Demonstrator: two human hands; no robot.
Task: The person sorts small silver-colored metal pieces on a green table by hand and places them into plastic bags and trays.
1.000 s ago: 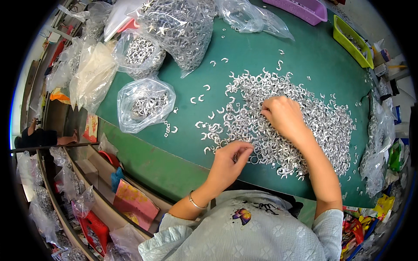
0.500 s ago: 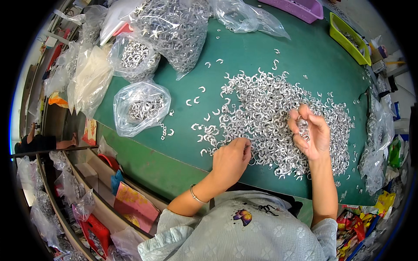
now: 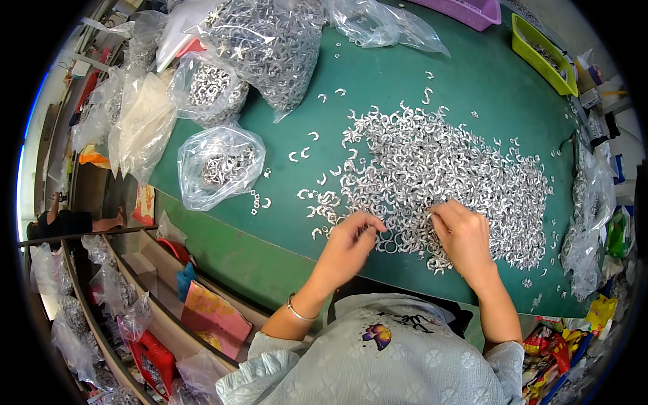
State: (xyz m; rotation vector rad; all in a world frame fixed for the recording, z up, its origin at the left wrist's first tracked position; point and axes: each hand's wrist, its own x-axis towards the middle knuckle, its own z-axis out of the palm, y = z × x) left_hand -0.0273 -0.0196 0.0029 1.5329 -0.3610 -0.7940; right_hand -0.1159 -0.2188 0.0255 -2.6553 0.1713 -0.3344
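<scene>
A wide heap of small silver C-shaped metal clips (image 3: 439, 169) covers the middle of a green table (image 3: 378, 74). My left hand (image 3: 347, 246) rests at the heap's near edge, fingers curled and pinched on a few clips. My right hand (image 3: 462, 236) lies knuckles-up on the near side of the heap, fingers bent down into the clips. The two hands are close together, a small gap between them. What the right fingers hold is hidden under the hand.
Clear plastic bags of clips stand at the table's left: a small one (image 3: 219, 165), a big one (image 3: 270, 47) at the back. A yellow-green tray (image 3: 540, 54) and a purple tray (image 3: 472, 10) are far right. Bags line the right edge (image 3: 590, 202). Shelves with bags lie left.
My right hand, raised palm-up over the heap half a second ago, has come down and toward me onto the near edge of the clips. My left hand stayed near its spot.
</scene>
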